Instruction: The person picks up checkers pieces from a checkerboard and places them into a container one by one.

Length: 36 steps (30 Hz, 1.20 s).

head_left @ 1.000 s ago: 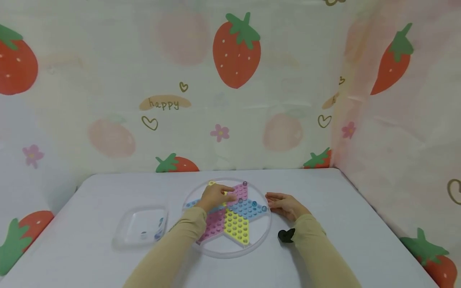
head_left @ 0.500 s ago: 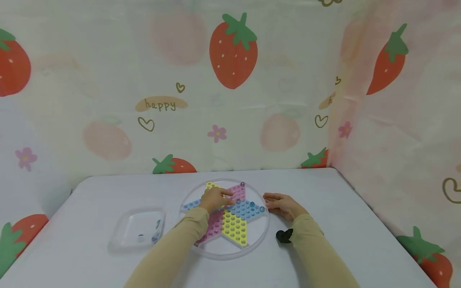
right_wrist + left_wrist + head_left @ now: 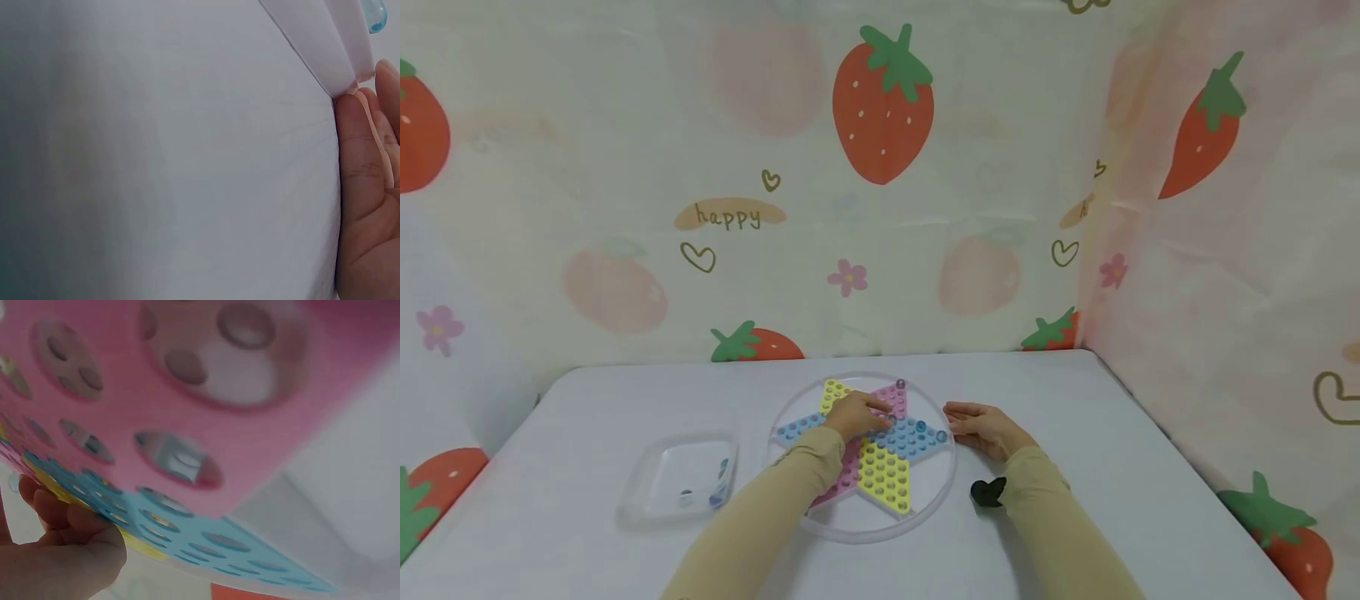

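Observation:
A star-shaped Chinese checkers board [image 3: 886, 479] with pink, yellow and blue points lies in a round clear frame. My left hand [image 3: 853, 415] is over its middle, thumb and index finger apart on either side of a marble [image 3: 892, 419] in a hole. In the left wrist view, the bent fingers [image 3: 69, 515] lie low at the board's surface, and a marble [image 3: 14, 482] shows past them. On the right, my right hand [image 3: 991, 429] rests on its side at the frame, its nearly straight fingertips right at the rim [image 3: 347, 78].
Two marbles sit in the right blue point [image 3: 910, 440], and one in the far pink point. To the left stands a clear tray [image 3: 638, 479] holding several marbles. A black clip-like thing [image 3: 987, 492] hangs at the right sleeve. Strawberry-print curtains [image 3: 880, 250] rise behind the table.
My left hand has moved right across the board, bringing its fingertips around the marble. The right hand stays by the rim. The head view has shifted slightly.

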Each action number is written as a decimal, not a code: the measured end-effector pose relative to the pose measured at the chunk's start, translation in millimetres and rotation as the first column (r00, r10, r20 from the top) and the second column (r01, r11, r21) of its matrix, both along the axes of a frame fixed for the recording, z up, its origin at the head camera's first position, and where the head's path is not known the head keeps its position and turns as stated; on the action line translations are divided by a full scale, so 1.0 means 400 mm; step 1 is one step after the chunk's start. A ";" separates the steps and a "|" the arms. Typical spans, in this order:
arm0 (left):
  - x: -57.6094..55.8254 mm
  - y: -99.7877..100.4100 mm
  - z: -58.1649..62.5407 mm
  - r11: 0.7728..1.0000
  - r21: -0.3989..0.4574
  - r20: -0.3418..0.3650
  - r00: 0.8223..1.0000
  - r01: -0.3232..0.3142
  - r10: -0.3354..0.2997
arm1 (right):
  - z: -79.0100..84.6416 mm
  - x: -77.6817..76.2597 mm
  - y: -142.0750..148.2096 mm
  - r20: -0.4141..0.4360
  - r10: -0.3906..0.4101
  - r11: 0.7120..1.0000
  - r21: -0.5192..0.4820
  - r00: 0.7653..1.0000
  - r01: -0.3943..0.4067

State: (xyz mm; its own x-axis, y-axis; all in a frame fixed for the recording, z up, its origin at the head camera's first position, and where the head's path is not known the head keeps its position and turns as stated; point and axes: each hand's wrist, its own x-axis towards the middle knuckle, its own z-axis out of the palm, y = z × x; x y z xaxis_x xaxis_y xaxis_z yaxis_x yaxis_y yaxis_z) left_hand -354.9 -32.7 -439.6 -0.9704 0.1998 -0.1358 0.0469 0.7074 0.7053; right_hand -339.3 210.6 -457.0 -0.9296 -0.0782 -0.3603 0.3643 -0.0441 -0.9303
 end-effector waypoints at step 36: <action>0.019 0.007 0.010 0.999 0.020 -0.018 0.999 -0.041 0.042 | -0.003 -0.003 -0.003 0.020 -0.003 1.000 0.020 1.000 0.003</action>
State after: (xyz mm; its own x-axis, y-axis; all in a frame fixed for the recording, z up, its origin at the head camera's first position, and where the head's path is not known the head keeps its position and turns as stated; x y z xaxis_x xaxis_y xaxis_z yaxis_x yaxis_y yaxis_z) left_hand -347.4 -29.8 -435.4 -0.9802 0.1616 -0.1147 0.0306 0.6953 0.7180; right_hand -340.6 209.5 -458.1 -0.9223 -0.0680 -0.3805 0.3829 -0.0267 -0.9234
